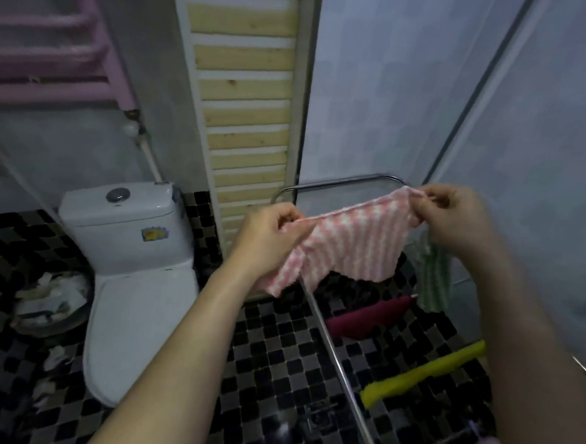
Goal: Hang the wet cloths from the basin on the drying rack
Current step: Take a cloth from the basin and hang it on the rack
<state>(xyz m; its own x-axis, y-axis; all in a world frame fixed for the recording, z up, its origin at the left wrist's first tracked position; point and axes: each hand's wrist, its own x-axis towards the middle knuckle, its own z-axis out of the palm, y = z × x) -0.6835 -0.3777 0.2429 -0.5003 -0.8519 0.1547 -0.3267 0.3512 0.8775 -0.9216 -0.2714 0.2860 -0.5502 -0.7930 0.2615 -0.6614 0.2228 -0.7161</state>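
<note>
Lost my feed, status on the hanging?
Both hands pinch pink striped cloth, spread above rack's end rail. Not draped yet. Nothing blocking.

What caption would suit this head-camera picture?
Both hands, left and right, stretch a pink striped cloth above the drying rack.

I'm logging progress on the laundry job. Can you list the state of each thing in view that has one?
Pink striped cloth: stretched between both hands, not yet on a rail.
Left hand: pinching one corner.
Right hand: pinching the other corner.
Green cloth: hanging on the drying rack.
Maroon cloth: draped over a rail.
Yellow cloth: draped over a rail.
Toilet: lid closed.
</note>
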